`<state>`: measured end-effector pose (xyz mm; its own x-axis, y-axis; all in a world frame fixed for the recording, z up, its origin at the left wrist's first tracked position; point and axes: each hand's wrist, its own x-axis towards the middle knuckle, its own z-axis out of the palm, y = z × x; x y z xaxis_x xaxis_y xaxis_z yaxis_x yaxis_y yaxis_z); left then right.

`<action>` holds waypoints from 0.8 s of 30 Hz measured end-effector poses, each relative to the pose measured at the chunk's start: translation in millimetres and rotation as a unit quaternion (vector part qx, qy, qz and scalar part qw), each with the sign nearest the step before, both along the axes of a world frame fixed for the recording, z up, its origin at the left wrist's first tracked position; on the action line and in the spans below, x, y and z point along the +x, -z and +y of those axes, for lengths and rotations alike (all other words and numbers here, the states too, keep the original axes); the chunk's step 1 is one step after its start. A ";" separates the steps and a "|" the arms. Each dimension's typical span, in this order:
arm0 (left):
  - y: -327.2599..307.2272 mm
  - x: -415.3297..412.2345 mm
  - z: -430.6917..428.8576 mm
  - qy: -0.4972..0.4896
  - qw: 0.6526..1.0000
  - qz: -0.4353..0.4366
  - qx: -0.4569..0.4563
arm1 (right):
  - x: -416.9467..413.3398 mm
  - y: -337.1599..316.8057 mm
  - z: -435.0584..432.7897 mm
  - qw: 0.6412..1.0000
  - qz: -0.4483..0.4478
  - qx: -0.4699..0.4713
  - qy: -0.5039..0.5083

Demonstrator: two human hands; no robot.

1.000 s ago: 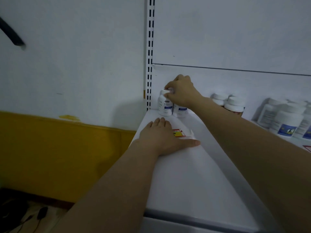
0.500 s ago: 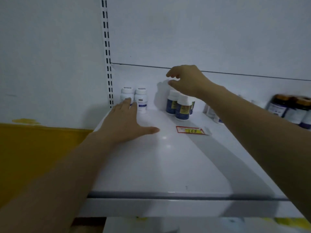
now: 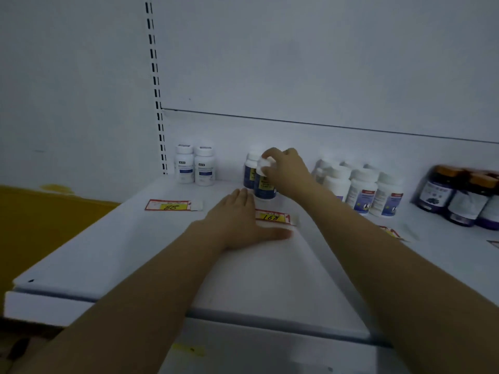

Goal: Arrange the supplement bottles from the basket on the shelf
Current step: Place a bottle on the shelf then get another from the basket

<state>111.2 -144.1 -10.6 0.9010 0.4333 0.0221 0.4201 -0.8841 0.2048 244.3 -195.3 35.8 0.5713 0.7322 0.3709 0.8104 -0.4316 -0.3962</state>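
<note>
My right hand (image 3: 286, 168) grips the white cap of a dark blue bottle with a yellow label (image 3: 264, 187) standing near the back of the white shelf (image 3: 135, 247). A second blue bottle (image 3: 249, 171) stands just behind it on the left. My left hand (image 3: 243, 220) rests flat on the shelf in front of these bottles, fingers straight, partly over a price tag reading 168 (image 3: 272, 217). Two white bottles with blue labels (image 3: 194, 167) stand at the back left corner. The basket is out of view.
White bottles with blue and red labels (image 3: 361, 190) stand in a group to the right, and dark purple jars with orange lids (image 3: 459, 198) stand at the far right. A price tag reading 88 (image 3: 170, 205) lies on the left. A slotted upright (image 3: 156, 85) runs up the back wall.
My right hand has come down from above the blue bottles onto the front one's cap. My left hand slid right, from near the white bottles to the 168 tag. The view shifted.
</note>
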 end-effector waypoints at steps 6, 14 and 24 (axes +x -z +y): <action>2.4 1.2 0.2 -0.021 0.999 0.031 -0.004 | 1.4 9.1 -6.2 0.997 0.035 0.069 -0.026; -11.3 -1.5 -4.4 -0.035 0.969 -0.175 -0.170 | -3.7 -15.6 -27.9 0.975 0.134 0.167 -0.066; -23.1 -1.2 6.3 0.003 0.930 -0.306 -0.202 | -16.4 -28.8 -40.0 0.965 0.168 0.177 -0.100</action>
